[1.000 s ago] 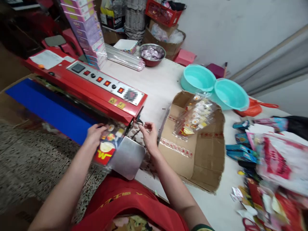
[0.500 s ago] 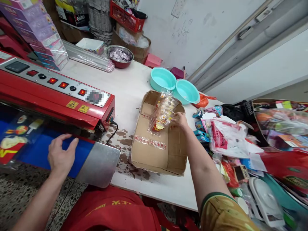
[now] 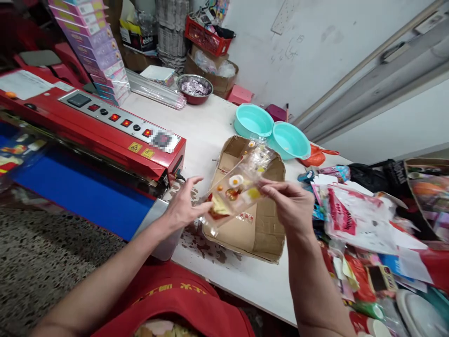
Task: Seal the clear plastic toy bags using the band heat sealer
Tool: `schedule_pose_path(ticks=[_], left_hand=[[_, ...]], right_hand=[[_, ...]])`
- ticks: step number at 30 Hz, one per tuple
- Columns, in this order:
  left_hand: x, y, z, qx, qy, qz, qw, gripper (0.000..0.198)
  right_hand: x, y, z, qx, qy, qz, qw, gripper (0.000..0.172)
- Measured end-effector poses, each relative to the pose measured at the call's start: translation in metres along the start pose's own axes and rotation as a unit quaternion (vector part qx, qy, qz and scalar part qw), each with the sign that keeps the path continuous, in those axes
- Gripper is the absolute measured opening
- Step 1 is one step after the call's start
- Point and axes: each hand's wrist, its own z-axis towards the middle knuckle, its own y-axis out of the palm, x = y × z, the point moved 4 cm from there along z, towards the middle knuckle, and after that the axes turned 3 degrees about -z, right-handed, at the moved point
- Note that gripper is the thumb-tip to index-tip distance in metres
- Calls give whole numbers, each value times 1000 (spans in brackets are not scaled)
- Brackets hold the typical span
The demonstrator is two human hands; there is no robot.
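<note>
My right hand (image 3: 292, 206) pinches one end of a clear plastic packet (image 3: 234, 192) of small colourful toy food pieces, lifted above a flattened cardboard box (image 3: 261, 229). My left hand (image 3: 184, 206) touches the packet's lower left end, with its fingers partly spread. More such packets (image 3: 261, 152) lie at the back of the cardboard. To the left stands a red sealing machine (image 3: 115, 133) with a blue conveyor belt (image 3: 80, 192). A sealed packet (image 3: 16, 152) rides the belt at the far left.
Two teal basins (image 3: 270, 128) sit behind the cardboard. A metal bowl (image 3: 194, 87) of small wrapped pieces, stacked purple boxes (image 3: 96, 44) and a red basket (image 3: 206, 40) stand at the back. Piles of packaging and bags (image 3: 365, 220) crowd the table's right side.
My right hand lifted a packet off the stack on the cardboard and brought it toward me. My left hand left the belt and came to meet it. The earlier packet travelled left along the belt.
</note>
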Motion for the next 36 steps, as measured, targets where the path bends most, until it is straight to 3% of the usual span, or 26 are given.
schedule_pose_path(ticks=[2,6,9,13,18,24,31,33,36], left_hand=[[4,3,5,-27,-6,-19,999,58],[-22,-15,-5,-35,-64,12,997,40],[-45,-36,-22,0,-92,63,994,31],[-67,-58,-40,70,-129,63,987,27],[-69,-69,-49,6,-114,136,984,42],[-73,-78,-52,-46,-103,197,974,36],[-86,-74,-58,-57,-27,290,955,15],[-88,-70,-56,-68,-19,313,947,11],[-90,-68,-49,-37,-35,341,939,14]], right_hand=[[4,32,-18,-46,54,48,996,14],[33,95,-49,-102,154,123,975,17],[53,130,-64,-110,209,157,959,22],[70,160,-76,-117,266,183,939,29],[76,179,-82,-127,282,186,933,31],[87,188,-87,-131,307,168,928,35],[93,196,-94,-147,330,186,914,33],[96,198,-97,-151,333,188,912,32],[99,204,-100,-161,334,195,908,33]])
